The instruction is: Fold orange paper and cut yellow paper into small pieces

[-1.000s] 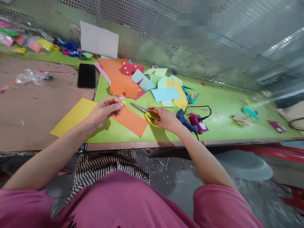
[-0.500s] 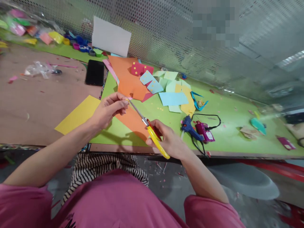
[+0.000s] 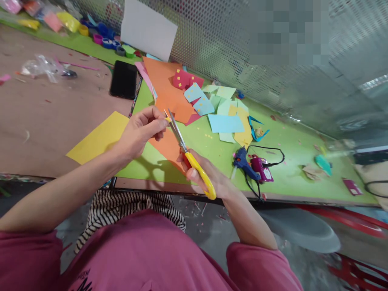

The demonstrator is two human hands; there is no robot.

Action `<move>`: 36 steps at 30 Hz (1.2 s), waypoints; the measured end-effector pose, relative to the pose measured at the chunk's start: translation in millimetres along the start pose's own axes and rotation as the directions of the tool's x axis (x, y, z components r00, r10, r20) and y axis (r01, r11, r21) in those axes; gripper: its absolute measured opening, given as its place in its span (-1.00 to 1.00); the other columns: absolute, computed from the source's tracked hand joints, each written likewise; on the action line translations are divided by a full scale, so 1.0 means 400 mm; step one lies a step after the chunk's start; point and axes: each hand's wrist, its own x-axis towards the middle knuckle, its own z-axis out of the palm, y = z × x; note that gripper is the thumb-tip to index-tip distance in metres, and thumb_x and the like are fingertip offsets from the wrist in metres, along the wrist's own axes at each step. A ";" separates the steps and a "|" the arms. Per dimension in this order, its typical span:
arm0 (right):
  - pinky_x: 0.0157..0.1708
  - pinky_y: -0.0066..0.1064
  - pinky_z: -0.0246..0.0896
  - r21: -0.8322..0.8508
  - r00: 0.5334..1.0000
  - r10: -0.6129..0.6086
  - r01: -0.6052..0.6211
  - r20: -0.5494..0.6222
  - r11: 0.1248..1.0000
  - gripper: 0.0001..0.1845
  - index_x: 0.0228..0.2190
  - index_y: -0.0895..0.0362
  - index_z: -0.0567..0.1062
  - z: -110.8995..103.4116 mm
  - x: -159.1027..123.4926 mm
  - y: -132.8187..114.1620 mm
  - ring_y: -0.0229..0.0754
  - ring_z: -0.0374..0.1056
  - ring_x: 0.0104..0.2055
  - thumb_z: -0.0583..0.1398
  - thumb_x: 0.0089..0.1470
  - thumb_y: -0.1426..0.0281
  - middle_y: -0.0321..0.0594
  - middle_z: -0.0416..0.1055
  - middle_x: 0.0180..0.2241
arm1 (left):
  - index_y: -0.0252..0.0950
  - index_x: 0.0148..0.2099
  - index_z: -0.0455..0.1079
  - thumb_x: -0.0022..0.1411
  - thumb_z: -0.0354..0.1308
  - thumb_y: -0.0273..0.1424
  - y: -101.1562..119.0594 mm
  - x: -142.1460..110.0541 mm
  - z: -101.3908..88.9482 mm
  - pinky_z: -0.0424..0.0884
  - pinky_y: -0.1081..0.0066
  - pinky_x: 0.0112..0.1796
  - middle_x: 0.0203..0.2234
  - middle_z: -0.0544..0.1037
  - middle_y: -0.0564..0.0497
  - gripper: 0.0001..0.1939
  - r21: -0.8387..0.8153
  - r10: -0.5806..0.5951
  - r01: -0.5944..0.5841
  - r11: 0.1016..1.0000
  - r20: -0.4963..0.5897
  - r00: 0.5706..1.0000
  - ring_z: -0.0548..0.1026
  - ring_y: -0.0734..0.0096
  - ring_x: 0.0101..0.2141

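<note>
My left hand point(image 3: 140, 132) is raised over the green mat point(image 3: 281, 169) and pinches a tiny yellow paper scrap point(image 3: 167, 119) between thumb and fingertips. My right hand point(image 3: 209, 174) grips yellow-handled scissors point(image 3: 194, 161), its fingers through the loops. The slightly parted blades point up and left, and their tips meet the scrap at my left fingertips. Beneath both hands lies an orange paper sheet point(image 3: 166, 147) dotted with small yellow squares.
A yellow sheet point(image 3: 98, 138) lies left of my hands, a black phone point(image 3: 123, 79) behind it. Cut pieces of coloured paper point(image 3: 226, 123) are spread at the back. A blue glue gun point(image 3: 242, 161) with a black cord lies to the right. Perforated metal screen point(image 3: 212, 44) behind the table.
My right hand picked the scissors up from the mat and swung the blades up to the scrap in my left hand. My left hand stayed raised, still pinching.
</note>
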 end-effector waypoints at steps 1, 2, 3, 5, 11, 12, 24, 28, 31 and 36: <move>-0.37 -0.32 0.16 0.017 1.000 0.003 -0.003 -0.004 1.000 -0.16 -0.31 0.07 0.27 0.002 0.002 -0.001 -0.25 0.13 -0.37 -0.02 -0.01 -0.48 -0.30 0.25 -0.36 | -0.22 -0.47 0.30 -0.02 0.25 -0.43 0.000 0.000 0.000 0.31 0.57 -0.57 -0.66 0.37 0.18 -0.85 0.011 0.004 -0.004 1.000 -0.002 1.000 0.32 0.63 -0.62; -0.37 -0.33 0.18 0.028 1.000 0.007 -0.007 -0.007 1.000 -0.16 -0.31 0.07 0.28 0.003 0.003 -0.001 -0.25 0.14 -0.37 -0.01 -0.01 -0.48 -0.30 0.26 -0.35 | -0.22 -0.46 0.29 0.00 0.25 -0.42 -0.001 0.000 0.000 0.32 0.56 -0.56 -0.65 0.36 0.18 -0.84 0.024 0.006 -0.006 1.000 -0.006 1.000 0.32 0.63 -0.62; -0.38 -0.33 0.19 0.034 1.000 0.009 -0.009 -0.007 0.999 -0.17 -0.31 0.07 0.28 0.003 0.004 -0.001 -0.26 0.15 -0.37 0.00 0.00 -0.47 -0.30 0.26 -0.35 | -0.22 -0.46 0.29 0.00 0.26 -0.41 -0.001 0.000 -0.001 0.33 0.55 -0.55 -0.65 0.36 0.18 -0.84 0.037 0.009 -0.008 0.999 -0.011 1.000 0.33 0.62 -0.61; -0.38 -0.34 0.20 0.034 1.000 0.008 -0.008 -0.005 0.999 -0.18 -0.31 0.06 0.28 0.002 0.005 0.000 -0.26 0.15 -0.37 0.00 0.01 -0.47 -0.29 0.27 -0.35 | -0.21 -0.45 0.29 0.02 0.27 -0.40 -0.003 0.000 -0.001 0.34 0.54 -0.54 -0.64 0.35 0.17 -0.83 0.056 0.012 -0.011 0.998 -0.019 1.000 0.33 0.60 -0.60; -0.38 -0.34 0.14 -0.014 1.000 -0.004 0.004 -0.013 1.000 -0.18 -0.28 0.07 0.31 0.002 0.007 0.006 -0.24 0.16 -0.36 -0.02 0.04 -0.46 -0.29 0.31 -0.37 | -0.22 -0.43 0.31 0.04 0.29 -0.39 -0.008 -0.003 -0.001 0.36 0.51 -0.51 -0.61 0.37 0.16 -0.83 0.082 0.012 -0.011 0.997 -0.010 1.000 0.32 0.60 -0.60; -0.38 -0.34 0.14 -0.015 1.000 -0.010 0.009 -0.012 1.000 -0.18 -0.28 0.07 0.32 0.002 0.007 0.008 -0.23 0.17 -0.36 -0.02 0.04 -0.45 -0.29 0.31 -0.37 | -0.22 -0.43 0.31 0.04 0.29 -0.38 -0.008 -0.004 0.000 0.36 0.51 -0.51 -0.60 0.38 0.16 -0.82 0.082 0.011 -0.010 0.997 -0.007 1.000 0.32 0.61 -0.60; -0.38 -0.33 0.20 0.021 1.000 0.000 0.000 0.002 1.000 -0.12 -0.19 0.07 0.35 0.010 0.020 0.062 -0.21 0.22 -0.36 -0.03 0.00 -0.48 -0.28 0.31 -0.39 | -0.23 -0.45 0.34 -0.01 0.32 -0.40 -0.009 -0.009 0.009 0.36 0.54 -0.52 -0.60 0.39 0.17 -0.82 0.070 0.002 -0.003 0.998 0.017 1.000 0.30 0.62 -0.59; -0.37 -0.33 0.20 0.031 1.000 -0.003 0.003 0.009 1.000 -0.14 -0.17 0.08 0.36 0.010 0.021 0.066 -0.21 0.22 -0.36 -0.02 0.04 -0.46 -0.27 0.33 -0.38 | -0.23 -0.46 0.33 -0.01 0.29 -0.40 -0.007 -0.009 0.011 0.36 0.54 -0.52 -0.60 0.39 0.16 -0.84 0.096 -0.010 0.010 0.995 -0.002 1.000 0.29 0.62 -0.59; -0.39 -0.34 0.19 0.022 1.000 -0.013 0.013 0.001 1.000 -0.16 -0.20 0.07 0.35 0.010 0.021 0.063 -0.21 0.22 -0.36 -0.01 0.04 -0.45 -0.26 0.34 -0.36 | -0.23 -0.47 0.33 -0.01 0.29 -0.40 -0.007 -0.009 0.012 0.36 0.54 -0.52 -0.60 0.38 0.15 -0.84 0.091 0.000 0.001 0.996 -0.003 1.000 0.29 0.63 -0.59; -0.39 -0.34 0.19 0.008 1.000 0.003 -0.003 -0.004 1.000 -0.20 -0.21 0.07 0.35 0.013 0.021 0.061 -0.21 0.21 -0.36 0.00 0.08 -0.42 -0.27 0.33 -0.37 | -0.23 -0.47 0.33 0.01 0.31 -0.38 -0.007 -0.010 0.011 0.36 0.53 -0.51 -0.60 0.38 0.15 -0.82 0.106 -0.012 0.012 0.994 -0.006 1.000 0.30 0.61 -0.59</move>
